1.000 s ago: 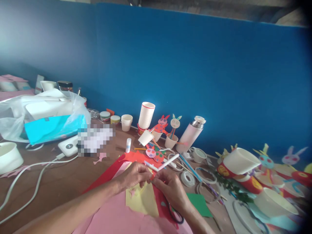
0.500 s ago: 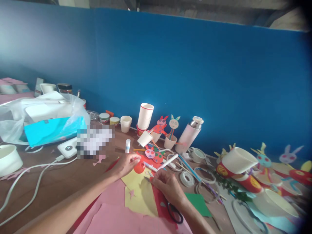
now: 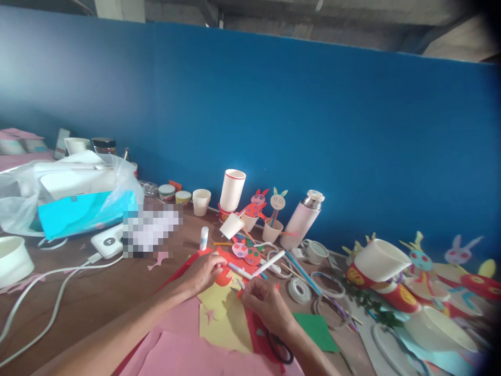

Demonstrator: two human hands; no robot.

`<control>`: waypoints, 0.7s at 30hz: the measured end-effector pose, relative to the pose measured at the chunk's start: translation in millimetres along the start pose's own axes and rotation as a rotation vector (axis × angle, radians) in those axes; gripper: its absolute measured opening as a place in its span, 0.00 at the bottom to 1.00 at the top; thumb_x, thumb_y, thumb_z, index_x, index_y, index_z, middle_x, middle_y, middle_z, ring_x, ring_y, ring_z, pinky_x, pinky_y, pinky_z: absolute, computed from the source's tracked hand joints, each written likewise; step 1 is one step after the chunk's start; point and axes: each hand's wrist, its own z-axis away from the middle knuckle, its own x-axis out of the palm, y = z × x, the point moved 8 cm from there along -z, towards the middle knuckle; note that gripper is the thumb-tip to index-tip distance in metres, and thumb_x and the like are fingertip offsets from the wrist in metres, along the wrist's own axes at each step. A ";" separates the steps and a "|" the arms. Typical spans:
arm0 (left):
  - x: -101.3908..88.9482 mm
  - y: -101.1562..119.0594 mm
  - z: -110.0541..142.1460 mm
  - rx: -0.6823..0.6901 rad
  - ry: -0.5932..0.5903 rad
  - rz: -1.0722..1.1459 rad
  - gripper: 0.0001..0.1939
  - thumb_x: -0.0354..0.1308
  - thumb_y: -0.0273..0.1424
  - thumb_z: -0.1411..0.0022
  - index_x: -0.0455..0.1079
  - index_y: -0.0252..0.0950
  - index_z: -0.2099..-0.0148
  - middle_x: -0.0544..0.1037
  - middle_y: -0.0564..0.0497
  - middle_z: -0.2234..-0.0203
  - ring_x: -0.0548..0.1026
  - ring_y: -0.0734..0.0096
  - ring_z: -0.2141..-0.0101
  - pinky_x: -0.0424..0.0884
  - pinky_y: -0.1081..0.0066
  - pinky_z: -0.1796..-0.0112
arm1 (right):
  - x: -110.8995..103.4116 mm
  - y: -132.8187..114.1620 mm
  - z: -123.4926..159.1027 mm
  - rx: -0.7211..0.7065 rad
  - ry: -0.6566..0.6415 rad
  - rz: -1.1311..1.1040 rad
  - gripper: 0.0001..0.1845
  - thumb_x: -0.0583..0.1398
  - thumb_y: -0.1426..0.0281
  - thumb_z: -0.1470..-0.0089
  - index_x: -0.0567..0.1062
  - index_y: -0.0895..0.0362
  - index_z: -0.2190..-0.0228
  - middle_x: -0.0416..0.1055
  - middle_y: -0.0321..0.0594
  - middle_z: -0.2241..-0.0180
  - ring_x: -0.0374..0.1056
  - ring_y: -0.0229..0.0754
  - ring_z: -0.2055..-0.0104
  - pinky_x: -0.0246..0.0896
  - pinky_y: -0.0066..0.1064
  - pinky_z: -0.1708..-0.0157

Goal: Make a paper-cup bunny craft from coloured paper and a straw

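My left hand (image 3: 205, 271) is closed in a pinch above the sheets; whatever its fingertips hold is too small to make out. Just below them lies a round red-orange paper piece (image 3: 224, 278). My right hand (image 3: 268, 303) is closed around scissors (image 3: 281, 349), their dark handle loop below the wrist and the blade tips showing past the fingers. A bit of orange shows at its fingertips. Beneath both hands are yellow paper (image 3: 223, 324), red paper (image 3: 263, 334) and pink paper (image 3: 183, 355). Two white-barrelled pens (image 3: 268, 263) lie ahead of the right hand.
Paper rabbit faces (image 3: 240, 249) lie beyond the hands. A glue stick (image 3: 204, 238), stacked paper cups (image 3: 233, 190) and a thermos (image 3: 303, 219) stand behind. To the right are tape (image 3: 299, 290), green paper (image 3: 315, 332) and cup crafts; at left, a plastic bag (image 3: 23, 209) and charger (image 3: 107, 244).
The view has tilted slightly upward. My left hand has moved a little toward the right hand, and the red-orange piece now sits lower beneath its fingertips. The scissors remain in my right hand.
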 end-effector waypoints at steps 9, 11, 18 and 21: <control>11.9 4.7 2.6 0.081 -0.123 -0.217 0.11 0.49 0.36 0.46 0.68 0.36 0.65 0.68 0.51 0.70 0.66 0.70 0.74 0.57 0.74 0.72 | 1.1 6.0 -3.0 -0.022 -0.001 -0.013 0.04 0.56 0.73 0.53 0.65 0.59 0.77 0.61 0.30 0.82 0.51 0.30 0.81 0.44 0.22 0.81; 11.1 4.7 3.2 0.063 -0.125 -0.221 0.09 0.48 0.34 0.46 0.67 0.36 0.68 0.67 0.51 0.70 0.66 0.70 0.73 0.57 0.74 0.72 | 1.3 7.0 -3.1 -0.022 -0.004 -0.015 0.04 0.56 0.73 0.53 0.65 0.59 0.77 0.61 0.30 0.82 0.52 0.30 0.81 0.44 0.22 0.81; 8.6 4.9 4.3 0.014 -0.137 -0.189 0.09 0.49 0.30 0.49 0.65 0.37 0.64 0.68 0.51 0.67 0.67 0.70 0.70 0.60 0.74 0.68 | 1.7 6.4 -0.8 -0.023 -0.003 -0.016 0.03 0.56 0.74 0.53 0.65 0.59 0.77 0.60 0.30 0.82 0.51 0.30 0.80 0.44 0.22 0.80; 10.2 1.1 4.6 0.004 -0.141 -0.196 0.07 0.48 0.30 0.49 0.64 0.38 0.66 0.68 0.52 0.68 0.68 0.70 0.70 0.60 0.74 0.68 | 2.1 7.3 -0.3 -0.013 -0.005 -0.011 0.03 0.56 0.74 0.53 0.65 0.59 0.77 0.60 0.30 0.82 0.51 0.30 0.81 0.44 0.22 0.81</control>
